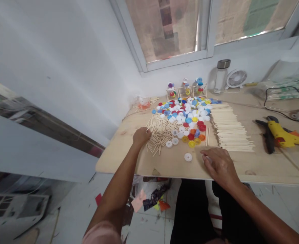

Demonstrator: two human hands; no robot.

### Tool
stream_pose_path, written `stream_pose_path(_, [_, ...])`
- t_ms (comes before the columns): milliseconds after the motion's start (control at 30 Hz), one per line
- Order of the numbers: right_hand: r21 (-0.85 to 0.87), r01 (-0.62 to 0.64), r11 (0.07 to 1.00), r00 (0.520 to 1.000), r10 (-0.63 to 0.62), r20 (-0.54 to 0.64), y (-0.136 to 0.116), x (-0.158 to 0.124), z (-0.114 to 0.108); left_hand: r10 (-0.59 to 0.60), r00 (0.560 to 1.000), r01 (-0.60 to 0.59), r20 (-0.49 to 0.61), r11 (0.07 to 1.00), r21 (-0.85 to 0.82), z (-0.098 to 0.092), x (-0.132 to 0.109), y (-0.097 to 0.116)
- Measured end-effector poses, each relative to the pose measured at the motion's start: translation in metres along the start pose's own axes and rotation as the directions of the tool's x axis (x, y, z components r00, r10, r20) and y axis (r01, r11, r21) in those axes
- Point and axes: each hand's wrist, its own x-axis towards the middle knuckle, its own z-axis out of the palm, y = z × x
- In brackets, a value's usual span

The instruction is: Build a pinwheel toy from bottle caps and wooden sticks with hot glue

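My left hand [141, 137] is at the left edge of a loose pile of short wooden sticks [162, 134]. Its fingers are closed among the sticks, and what they grip is hidden. My right hand [220, 166] rests low over the table's front part, fingers curled. A whitish rounded edge shows between its thumb and fingers, seemingly a bottle cap [209, 159]. Between the hands lies a single white cap [188, 157]. Behind it spreads a heap of coloured bottle caps [187, 110]. A few sticks [207, 136] lie side by side right of the caps.
Long thin sticks [232, 127] form a flat stack on the right. Beyond them lies a yellow and black glue gun [282, 134]. Small stick-and-cap models [187, 89], a glass bottle [220, 77] and a white fan [237, 79] stand along the wall. A black cable [266, 98] crosses the right side.
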Motion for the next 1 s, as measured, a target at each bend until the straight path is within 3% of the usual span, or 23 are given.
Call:
stream_pose_path(167, [0.024, -0.017, 1.000, 1.000, 0.017, -0.008, 0.000, -0.002, 0.001, -0.006, 0.999, 0.006, 0.038, 1.000, -0.001, 0.003, 0.014, 0.002])
stream_pose_path(300, [0.015, -0.017, 1.000, 1.000, 0.018, -0.020, 0.001, -0.005, 0.000, -0.018, 0.998, 0.024, 0.067, 0.995, -0.095, 0.003, 0.018, -0.002])
stream_pose_path(567, [0.032, -0.032, 0.999, 0.999, 0.032, -0.024, 0.003, -0.010, -0.003, -0.100, 0.992, 0.120, 0.074, 0.923, -0.365, -0.007, -0.004, -0.017])
stream_pose_path(700, [0.061, -0.032, 0.998, 0.999, 0.033, -0.019, 0.002, -0.009, -0.006, -0.125, 0.990, 0.137, 0.059, 0.860, -0.492, -0.021, -0.038, -0.023])
stream_pose_path(833, [0.101, -0.047, 0.994, 0.998, 0.051, -0.038, -0.003, -0.010, -0.008, -0.075, 0.994, 0.111, 0.084, 0.767, -0.632, -0.027, -0.095, -0.007])
stream_pose_path(900, [0.106, -0.061, 0.993, 0.997, 0.066, -0.045, -0.004, -0.010, -0.007, 0.029, 0.982, 0.137, 0.189, 0.585, -0.800, -0.022, -0.126, 0.010])
stream_pose_path(1000, [0.087, -0.056, 0.995, 0.997, 0.060, -0.042, -0.003, -0.008, -0.005, 0.151, 0.932, 0.226, 0.329, 0.467, -0.855, -0.007, -0.165, 0.040])
